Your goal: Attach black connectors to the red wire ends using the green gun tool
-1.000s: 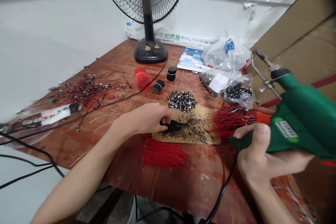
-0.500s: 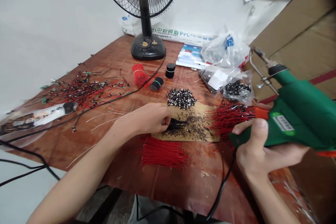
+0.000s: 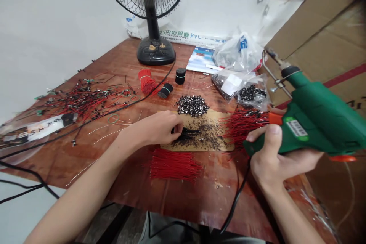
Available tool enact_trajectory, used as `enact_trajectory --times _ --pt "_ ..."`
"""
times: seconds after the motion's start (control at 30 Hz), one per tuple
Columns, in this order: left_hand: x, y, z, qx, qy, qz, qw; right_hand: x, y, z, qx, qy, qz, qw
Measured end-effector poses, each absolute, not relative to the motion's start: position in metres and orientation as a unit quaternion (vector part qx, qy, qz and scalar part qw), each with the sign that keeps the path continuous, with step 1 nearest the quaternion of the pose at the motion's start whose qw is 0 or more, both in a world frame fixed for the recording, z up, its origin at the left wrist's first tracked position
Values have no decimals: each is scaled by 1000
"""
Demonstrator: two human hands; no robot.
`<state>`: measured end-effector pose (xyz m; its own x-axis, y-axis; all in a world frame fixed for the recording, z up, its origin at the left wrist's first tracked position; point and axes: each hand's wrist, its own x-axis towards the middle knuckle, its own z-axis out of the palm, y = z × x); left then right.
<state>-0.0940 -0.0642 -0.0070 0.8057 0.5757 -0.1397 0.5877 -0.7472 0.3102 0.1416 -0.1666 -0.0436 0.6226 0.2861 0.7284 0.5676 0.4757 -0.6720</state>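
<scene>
As left fingers (image 3: 177, 128) touch wire bundle (image 3: 189, 134), right hand (image 3: 271, 162) grips soldering gun (image 3: 317, 122).

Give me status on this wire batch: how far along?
Looks done: the tangled pile of red wires with small black parts on the table's left side. In hand: the left hand pinches a black bunch of wire ends on a brown cardboard sheet; the right hand holds a green soldering gun. Left: a bundle of loose red wires and a heap of small black-and-silver parts.
</scene>
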Motion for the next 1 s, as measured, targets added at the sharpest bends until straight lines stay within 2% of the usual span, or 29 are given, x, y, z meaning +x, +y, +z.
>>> enact_trajectory --times 0.5,0.73,0.83,1.0 --pt "-95 -64 -6 944 291 -4 153 139 -169 -42 -488 -432 -74 755" --pt "-95 -61 -7 950 250 60 176 138 -169 -40 -518 -418 -75 742" --pt "-90 -65 -6 940 228 130 218 135 -173 -38 -527 -424 -15 736" --pt "-76 -79 -8 890 222 251 308 128 -180 -32 -533 -432 206 698"
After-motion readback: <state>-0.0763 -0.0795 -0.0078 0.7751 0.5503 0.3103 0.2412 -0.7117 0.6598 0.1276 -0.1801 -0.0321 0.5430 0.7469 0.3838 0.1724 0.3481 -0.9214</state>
